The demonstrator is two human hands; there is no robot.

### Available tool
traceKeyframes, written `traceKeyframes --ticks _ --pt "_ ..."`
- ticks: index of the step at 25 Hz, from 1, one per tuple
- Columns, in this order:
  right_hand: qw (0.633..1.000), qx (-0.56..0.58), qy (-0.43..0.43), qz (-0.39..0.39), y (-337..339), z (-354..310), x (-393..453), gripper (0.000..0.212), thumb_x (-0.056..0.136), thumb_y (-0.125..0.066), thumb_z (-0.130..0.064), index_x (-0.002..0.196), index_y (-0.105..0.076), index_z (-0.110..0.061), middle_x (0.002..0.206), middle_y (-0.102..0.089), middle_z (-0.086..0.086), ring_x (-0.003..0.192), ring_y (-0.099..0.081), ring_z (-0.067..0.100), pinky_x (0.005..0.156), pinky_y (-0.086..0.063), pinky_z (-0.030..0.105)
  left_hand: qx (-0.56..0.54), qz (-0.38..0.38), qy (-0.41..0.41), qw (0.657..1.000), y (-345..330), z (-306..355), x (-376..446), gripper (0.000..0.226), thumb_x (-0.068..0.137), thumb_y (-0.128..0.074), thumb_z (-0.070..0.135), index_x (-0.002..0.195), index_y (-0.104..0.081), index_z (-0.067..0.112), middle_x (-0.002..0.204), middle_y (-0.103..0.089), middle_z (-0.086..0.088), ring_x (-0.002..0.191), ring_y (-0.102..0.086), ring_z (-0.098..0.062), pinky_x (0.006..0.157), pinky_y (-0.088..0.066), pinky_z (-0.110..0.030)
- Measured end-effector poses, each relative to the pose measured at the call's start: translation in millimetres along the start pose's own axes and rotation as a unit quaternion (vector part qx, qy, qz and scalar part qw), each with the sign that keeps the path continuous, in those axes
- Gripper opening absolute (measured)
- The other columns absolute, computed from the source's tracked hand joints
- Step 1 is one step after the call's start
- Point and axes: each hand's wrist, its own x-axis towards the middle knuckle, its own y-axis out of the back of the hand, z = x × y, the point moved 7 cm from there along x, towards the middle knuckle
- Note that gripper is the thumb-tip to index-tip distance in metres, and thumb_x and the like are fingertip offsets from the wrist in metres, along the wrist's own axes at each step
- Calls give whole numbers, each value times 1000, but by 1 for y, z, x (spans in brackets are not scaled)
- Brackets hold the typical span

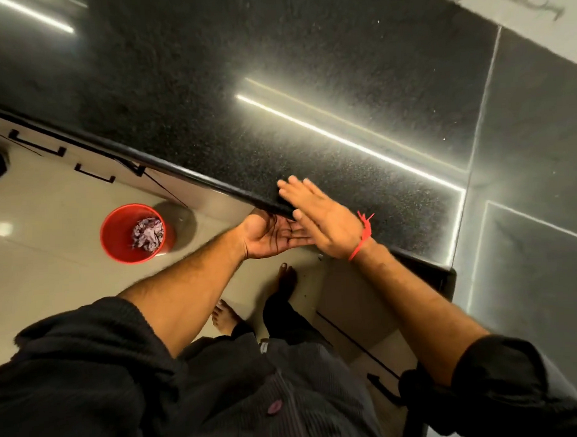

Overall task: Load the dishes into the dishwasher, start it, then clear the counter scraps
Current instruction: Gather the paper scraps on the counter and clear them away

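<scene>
A home kitchen: black speckled stone counter (pixel 211 100), pale handled cabinets (pixel 92 174) beneath, glossy tiled floor (pixel 37 276).

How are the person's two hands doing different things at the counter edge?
The right hand lies flat, palm down, on the black counter at its edge; the left hand is cupped palm up just below that edge. The right hand has a red thread at its wrist; the left has none. Both are open and hold nothing visible.

A red bucket (pixel 135 233) holding crumpled cloth (pixel 147 233) stands on the floor (pixel 53 265).
</scene>
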Motion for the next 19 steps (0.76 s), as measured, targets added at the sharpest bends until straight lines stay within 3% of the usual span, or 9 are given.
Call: traceKeyframes --ticks 2,3,5,7,9,12,14,16,19 --pt "999 3 39 -30 -13 -17 -5 45 98 -46 -2 141 -41 10 152 -36 23 146 -27 38 122 -18 52 -13 37 1 999 10 -2 -1 59 101 -32 39 84 -82 11 84 -78 -4 71 -74 -15 66 -61 -30" --pt "999 24 37 -27 -12 -20 -8 45 99 -45 -2 142 -41 9 153 -37 22 146 -28 36 122 -19 52 -26 42 -2 999 9 -2 -2 57 101 -34 37 84 -82 11 85 -78 -4 71 -74 -15 64 -61 -30" --pt "993 110 -20 44 6 -13 -14 45 102 -39 -6 145 -39 5 155 -37 16 147 -29 28 121 -21 52 -38 21 -23 999 1 0 -4 52 97 -41 38 105 -78 3 107 -75 -19 97 -74 -28 85 -61 -43" --pt "965 173 -95 173 32 8 -28 44 104 -36 -11 147 -40 -2 155 -40 9 147 -31 21 121 -23 52 -40 -9 -7 999 -5 -2 -5 61 99 -38 38 131 -58 -9 134 -56 -34 126 -56 -45 108 -46 -50" --pt "939 153 -173 254 42 31 -53 44 106 -36 -17 148 -40 -6 155 -40 5 147 -31 17 121 -24 50 -38 -4 4 999 -8 -4 -9 62 103 -32 35 139 -47 -13 144 -45 -37 136 -45 -49 112 -40 -51" --pt "937 24 -285 200 25 41 -66 51 106 -33 -24 154 -26 -6 162 -23 7 152 -12 15 123 -13 46 -33 3 -8 999 -5 -6 -12 55 98 -34 24 131 -57 -13 139 -53 -34 130 -53 -47 108 -47 -51" --pt "956 -53 -253 138 0 18 -51 55 105 -33 -25 154 -22 -2 163 -17 12 152 -7 23 124 -8 46 -35 -4 -10 999 -7 -9 -17 50 94 -37 21 115 -70 -10 122 -66 -29 115 -66 -40 98 -55 -48" --pt "980 -11 -167 104 -25 -23 -28 52 104 -36 -19 151 -27 0 161 -22 14 152 -13 26 124 -10 47 -31 5 -5 1000 -6 -12 -27 43 92 -42 22 107 -73 -3 112 -70 -19 102 -70 -28 93 -57 -42" --pt "959 212 -149 116 -43 -63 -10 44 104 -38 -14 146 -42 -1 153 -41 12 146 -33 18 122 -24 39 -8 -1 -11 1000 0 -9 -52 54 100 -31 26 138 -53 -6 142 -53 -25 133 -51 -32 114 -41 -40"
